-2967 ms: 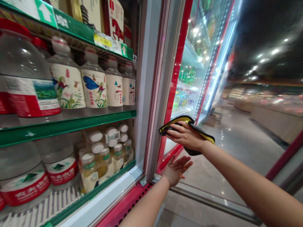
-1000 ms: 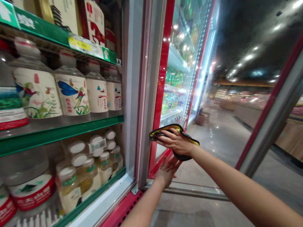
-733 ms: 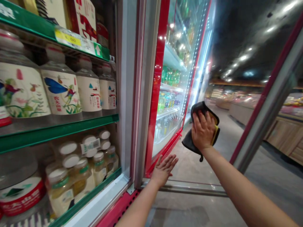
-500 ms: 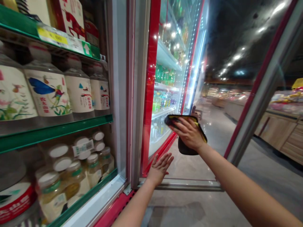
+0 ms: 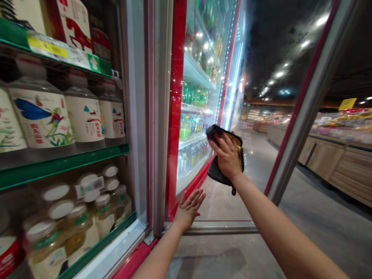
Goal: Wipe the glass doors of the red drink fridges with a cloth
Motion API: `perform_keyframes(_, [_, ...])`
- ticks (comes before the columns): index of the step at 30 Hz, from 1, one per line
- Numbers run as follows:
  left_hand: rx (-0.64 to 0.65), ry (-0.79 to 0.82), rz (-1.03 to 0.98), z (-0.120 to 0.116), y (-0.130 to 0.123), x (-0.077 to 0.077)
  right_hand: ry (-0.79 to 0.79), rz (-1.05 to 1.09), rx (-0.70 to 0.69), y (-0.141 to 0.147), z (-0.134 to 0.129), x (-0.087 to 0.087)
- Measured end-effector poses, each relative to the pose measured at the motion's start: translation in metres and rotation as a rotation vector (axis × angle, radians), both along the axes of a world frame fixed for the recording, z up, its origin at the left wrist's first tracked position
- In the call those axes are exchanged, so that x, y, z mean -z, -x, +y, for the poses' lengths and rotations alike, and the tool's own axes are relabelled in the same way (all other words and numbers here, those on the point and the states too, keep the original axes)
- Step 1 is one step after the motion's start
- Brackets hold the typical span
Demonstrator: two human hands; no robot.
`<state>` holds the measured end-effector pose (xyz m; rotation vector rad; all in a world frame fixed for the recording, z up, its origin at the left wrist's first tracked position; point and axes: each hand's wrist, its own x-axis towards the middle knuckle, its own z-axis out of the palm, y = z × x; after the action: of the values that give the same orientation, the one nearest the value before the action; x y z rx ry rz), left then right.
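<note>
A glass door (image 5: 215,228) in a metal frame stands swung out from the fridge. My right hand (image 5: 229,157) presses a dark cloth with a yellow part (image 5: 219,172) flat against the glass, its fingers spread over the cloth. Lower and to the left, my left hand (image 5: 190,209) has its fingers stretched out and holds nothing. It is at or close to the glass near the door's bottom left; whether it touches cannot be told.
Shelves on the left hold large labelled bottles (image 5: 43,116) and jars with white lids (image 5: 78,217). Through the glass a lit red-framed fridge (image 5: 177,97) shows. Wooden counters (image 5: 328,159) with goods stand at the right, beyond the door's upright frame (image 5: 302,112).
The view has shifted, so shelves and door appear further left. My right hand has moved over the glass and turned more upright with the cloth. My left hand keeps its spread pose.
</note>
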<state>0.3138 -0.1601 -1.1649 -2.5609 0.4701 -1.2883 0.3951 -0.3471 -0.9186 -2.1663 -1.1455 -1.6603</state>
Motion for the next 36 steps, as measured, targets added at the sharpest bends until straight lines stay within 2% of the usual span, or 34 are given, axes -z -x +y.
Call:
perform_keyframes(2, [0.028, 0.027, -0.046, -0.005, 0.004, -0.007, -0.335, 0.014, 0.109, -0.004, -0.023, 0.009])
perform_keyframes(3, [0.047, 0.037, -0.071, -0.009, 0.006, -0.012, -0.462, 0.01, 0.137, -0.004, -0.031, 0.018])
perform_keyframes(4, [0.071, 0.043, -0.099, -0.013, 0.006, -0.02, -0.523, 0.023, 0.152, -0.003, -0.036, 0.03])
perform_keyframes(5, [0.096, 0.045, -0.125, -0.018, 0.005, -0.03, -0.518, 0.04, 0.153, -0.001, -0.039, 0.041])
perform_keyframes(7, [0.13, 0.053, -0.159, -0.03, 0.002, -0.056, -0.397, 0.074, 0.135, 0.002, -0.042, 0.055])
perform_keyframes(8, [0.132, 0.06, -0.16, -0.035, -0.001, -0.07, -0.332, 0.087, 0.126, 0.001, -0.044, 0.057])
perform_keyframes(10, [0.116, 0.081, -0.122, -0.044, -0.007, -0.098, -0.291, 0.091, 0.123, -0.002, -0.053, 0.048])
perform_keyframes(13, [0.095, 0.095, -0.036, -0.051, -0.012, -0.123, -0.471, 0.045, 0.16, -0.011, -0.076, 0.025])
perform_keyframes(15, [0.089, 0.103, -0.005, -0.051, -0.013, -0.128, -0.585, 0.024, 0.214, -0.01, -0.087, 0.016])
perform_keyframes(16, [0.091, 0.106, 0.001, -0.051, -0.013, -0.128, -0.589, 0.022, 0.242, -0.007, -0.089, 0.014])
perform_keyframes(17, [0.093, 0.108, 0.003, -0.05, -0.013, -0.127, -0.54, 0.026, 0.261, -0.003, -0.09, 0.014])
perform_keyframes(19, [0.1, 0.114, 0.001, -0.049, -0.014, -0.125, -0.316, 0.047, 0.26, 0.006, -0.088, 0.011])
perform_keyframes(21, [0.109, 0.125, 0.004, -0.048, -0.014, -0.125, -0.089, 0.074, 0.225, 0.01, -0.092, 0.002])
perform_keyframes(22, [0.112, 0.134, 0.011, -0.048, -0.014, -0.125, -0.04, 0.085, 0.211, 0.01, -0.097, -0.003])
perform_keyframes(23, [0.116, 0.142, 0.023, -0.048, -0.014, -0.126, -0.056, 0.086, 0.208, 0.008, -0.105, -0.007])
perform_keyframes(25, [0.119, 0.156, 0.052, -0.048, -0.014, -0.128, -0.232, 0.058, 0.225, 0.0, -0.125, -0.008])
perform_keyframes(28, [0.12, 0.167, 0.068, -0.047, -0.013, -0.129, -0.519, 0.02, 0.265, -0.01, -0.151, 0.011])
perform_keyframes(30, [0.127, 0.171, 0.056, -0.046, -0.014, -0.129, -0.571, 0.029, 0.264, -0.015, -0.16, 0.023])
perform_keyframes(31, [0.134, 0.172, 0.049, -0.046, -0.014, -0.128, -0.568, 0.035, 0.254, -0.018, -0.163, 0.023])
perform_keyframes(33, [0.15, 0.172, 0.039, -0.045, -0.016, -0.128, -0.564, 0.025, 0.224, -0.025, -0.168, 0.007])
perform_keyframes(36, [0.168, 0.172, 0.023, -0.045, -0.017, -0.127, -0.594, -0.015, 0.195, -0.036, -0.177, -0.032])
